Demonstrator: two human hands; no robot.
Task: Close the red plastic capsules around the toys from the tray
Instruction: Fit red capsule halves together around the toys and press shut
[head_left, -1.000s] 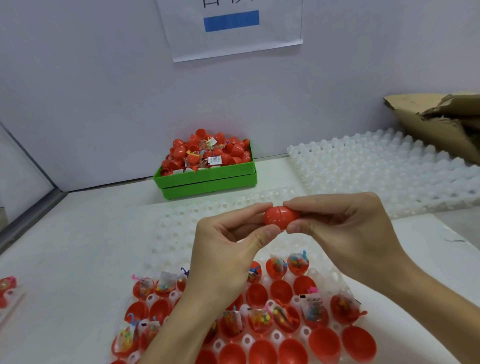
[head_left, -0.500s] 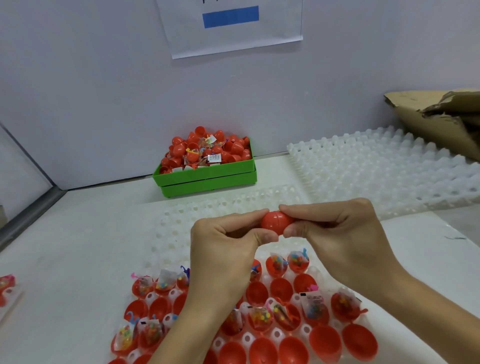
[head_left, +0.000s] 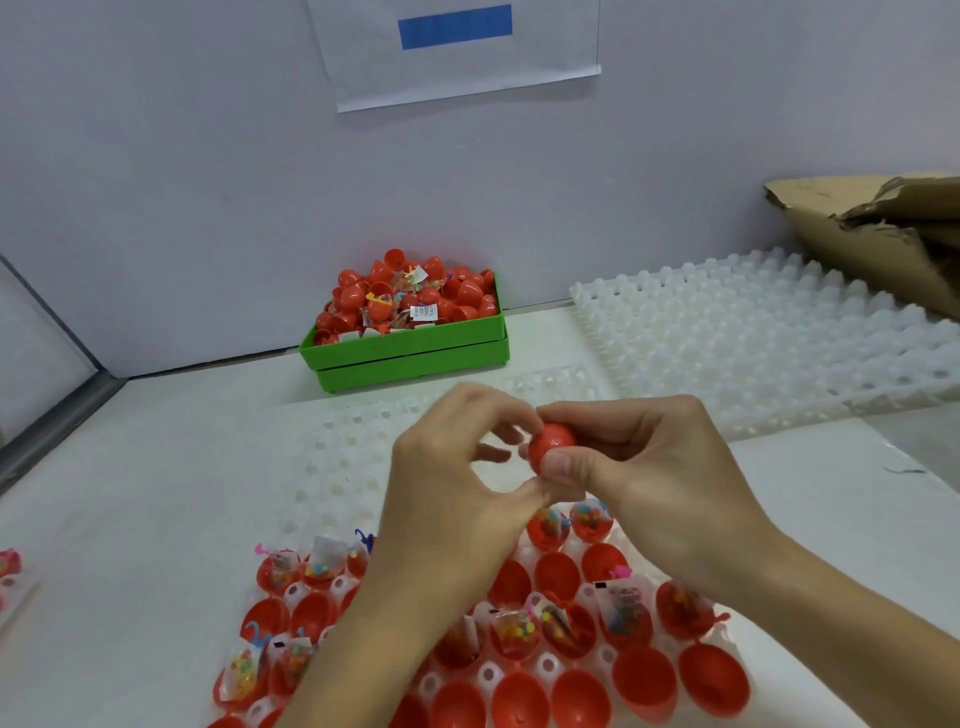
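Torn cardboard box; wall paper sheet.

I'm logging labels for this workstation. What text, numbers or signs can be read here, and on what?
None can be read.
Wall paper sheet: a plain blue bar, no words visible.
White tag in the green bin: print too small.
Toy packets in the tray: black marks, blurred.

Capsule in the grip: glossy, smooth red plastic. Tray below the grip: translucent white plastic, dimpled, holding glossy red halves and clear film toy packets. Bin beyond the grip: matt green plastic. Box far right: rough brown cardboard.
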